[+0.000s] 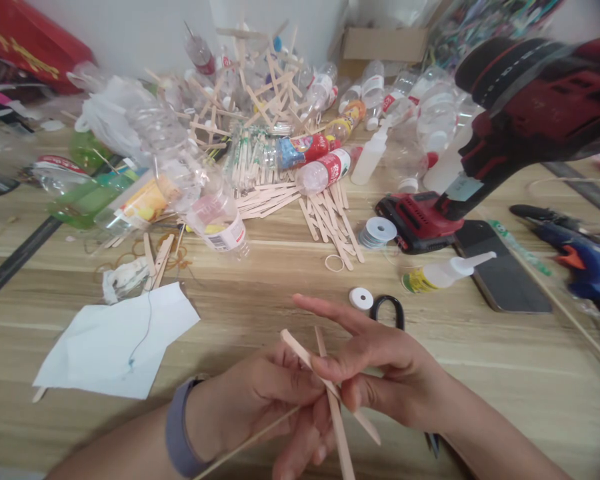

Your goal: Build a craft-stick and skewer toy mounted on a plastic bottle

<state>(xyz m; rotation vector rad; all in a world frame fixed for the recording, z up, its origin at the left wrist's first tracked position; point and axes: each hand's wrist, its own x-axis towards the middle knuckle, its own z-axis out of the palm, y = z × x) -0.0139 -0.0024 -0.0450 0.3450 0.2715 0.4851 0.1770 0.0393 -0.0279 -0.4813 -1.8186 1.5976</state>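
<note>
Two flat wooden sticks (342, 437) cross each other between my hands, low in the head view. My left hand (260, 393), with a grey-purple band on its wrist, pinches them near the crossing. From the other side, my right hand (385, 367) grips them with thumb and fingers, its index finger stretched out to the left. A thin rod (250, 441) runs from under my left hand toward the bottom edge. Black scissors (389, 308) lie partly hidden beneath my right hand, beside a small white spool (361, 299).
White paper (115, 340) lies at left. Loose sticks (325, 220), plastic bottles (220, 227) and a larger spool (379, 232) are further back. A red and black power drill (430, 220), glue bottle (437, 275), phone (503, 267) and blue glue gun (587, 260) are at right.
</note>
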